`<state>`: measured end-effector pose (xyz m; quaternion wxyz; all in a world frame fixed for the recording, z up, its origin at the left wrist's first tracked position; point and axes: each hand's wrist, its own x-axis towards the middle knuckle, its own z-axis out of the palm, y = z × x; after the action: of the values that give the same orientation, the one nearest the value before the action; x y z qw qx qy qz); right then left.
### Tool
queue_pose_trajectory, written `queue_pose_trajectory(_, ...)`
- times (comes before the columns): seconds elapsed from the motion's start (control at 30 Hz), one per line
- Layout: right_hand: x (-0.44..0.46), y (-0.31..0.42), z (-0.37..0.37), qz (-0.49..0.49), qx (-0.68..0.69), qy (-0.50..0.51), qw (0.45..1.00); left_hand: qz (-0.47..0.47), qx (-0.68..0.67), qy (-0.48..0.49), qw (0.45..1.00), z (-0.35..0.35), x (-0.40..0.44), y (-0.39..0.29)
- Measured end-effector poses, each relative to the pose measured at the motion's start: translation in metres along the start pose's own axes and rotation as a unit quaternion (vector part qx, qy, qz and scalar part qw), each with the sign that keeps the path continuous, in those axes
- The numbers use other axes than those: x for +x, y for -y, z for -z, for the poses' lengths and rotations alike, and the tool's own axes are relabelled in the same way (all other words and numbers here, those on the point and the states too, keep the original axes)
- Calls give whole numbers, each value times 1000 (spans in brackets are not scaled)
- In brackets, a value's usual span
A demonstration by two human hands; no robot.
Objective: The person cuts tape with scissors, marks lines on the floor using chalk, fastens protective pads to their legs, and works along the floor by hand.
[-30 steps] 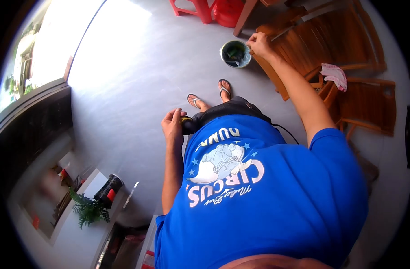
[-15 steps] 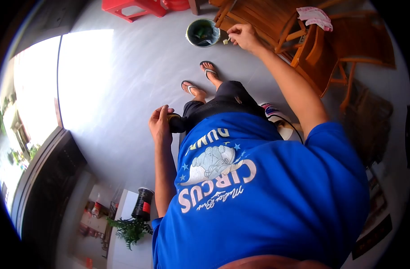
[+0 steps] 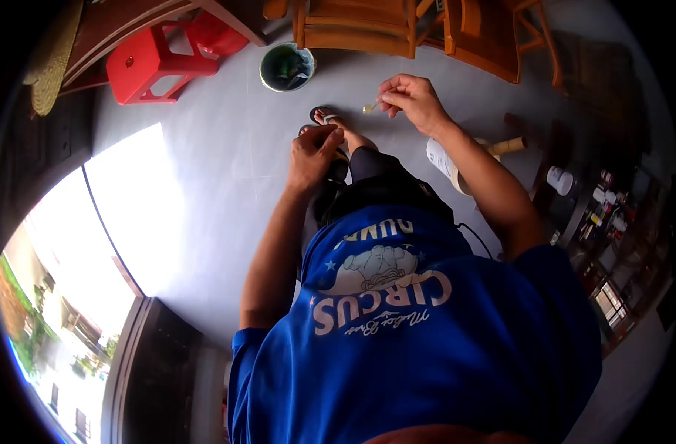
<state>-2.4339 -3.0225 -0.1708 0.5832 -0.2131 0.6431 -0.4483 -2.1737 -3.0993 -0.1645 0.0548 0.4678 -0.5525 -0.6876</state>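
Note:
My right hand (image 3: 414,103) is pinched round a thin pale stick (image 3: 376,105), apparently a toothpick. A small whitish-yellow chunk (image 3: 367,109) sits on its tip, held out over the floor. My left hand (image 3: 316,157) is curled closed in front of my dark shorts, above my feet. Just beside its palm is a dark rounded object with a yellow patch (image 3: 338,166); whether the fingers grip it is hidden. Beyond both hands stands a bucket (image 3: 264,72) with a dark liner and some contents.
Wooden chairs (image 3: 356,37) stand along the far side, with a red plastic stool (image 3: 142,70) at the far left. White containers (image 3: 439,155) are beside my right forearm. Cluttered shelves (image 3: 612,211) lie to the right, and a bright doorway (image 3: 123,214) opens on the left.
The view has turned to the right. My left hand has moved inward and forward, nearer my feet. My right hand has come away from the bucket and chair, still holding the stick with the chunk.

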Motion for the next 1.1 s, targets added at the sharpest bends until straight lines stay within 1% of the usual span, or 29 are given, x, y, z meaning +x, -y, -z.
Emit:
queue_pose_trajectory(0.03, -9, -1, -7, 9, 7, -2, 1000, -23, 13, 21, 999, -3, 6, -4)
queue_pose_trajectory(0.13, -31, 4, -23, 0, -16, -37, 999, 30, -40, 75, 996, -17, 7, -23)
queue_pose_trajectory(0.17, -35, -3, -24, 20, 3, -29, 999, 46, -69, 73, 994, -24, 8, -20)
queue_pose_trajectory(0.27, -48, -12, -27, 7, 11, -63, 998, 45, -68, 102, 991, -36, 3, -23)
queue_pose_trajectory(0.3, -52, -14, -26, 11, 24, -63, 998, 47, -62, 98, 992, -40, 1, -23)
queue_pose_trajectory(0.4, -56, -29, -18, 3, 0, -113, 994, 64, -40, 81, 994, -52, 3, -15)
queue_pose_trajectory(0.5, -59, -56, -2, 16, -28, -157, 987, 124, -69, 57, 988, -74, -2, -17)
queue_pose_trajectory(0.57, -60, -67, 12, 17, -53, -202, 978, 142, -89, 14, 986, -93, 1, -3)
queue_pose_trajectory(0.67, -68, -98, 35, 128, -136, -219, 958, 158, -137, -55, 976, -125, 12, 34)
queue_pose_trajectory(0.7, -74, -102, 34, 183, -115, -207, 954, 159, -158, -78, 972, -137, 18, 41)
queue_pose_trajectory(0.73, -76, -109, 39, 241, -163, -182, 939, 149, -139, -79, 976, -148, 26, 47)
queue_pose_trajectory(0.8, -83, -117, 44, 240, -214, -114, 940, 139, -100, -79, 982, -170, 30, 56)
queue_pose_trajectory(0.87, -77, -146, 47, 206, -204, -109, 951, 93, -111, -61, 988, -192, 36, 55)
queue_pose_trajectory(0.9, -69, -160, 50, 247, -225, -140, 932, 77, -108, -48, 990, -200, 39, 54)
queue_pose_trajectory(0.93, -69, -171, 56, 224, -219, -151, 937, 67, -104, -37, 992, -207, 40, 57)
queue_pose_trajectory(0.97, -66, -176, 60, 203, -211, -162, 942, 84, -129, -26, 988, -213, 46, 65)
queue_pose_trajectory(1.0, -55, -181, 64, 189, -204, -175, 945, 60, -37, -31, 997, -216, 55, 77)
queue_pose_trajectory(1.03, -46, -203, 69, 122, -133, -176, 968, 41, -16, -30, 999, -220, 64, 83)
queue_pose_trajectory(1.07, -36, -214, 75, 82, -48, -167, 981, 27, 4, -28, 999, -224, 69, 87)
queue_pose_trajectory(1.1, -31, -203, 82, 30, -46, -159, 986, 42, -11, -12, 999, -226, 75, 97)
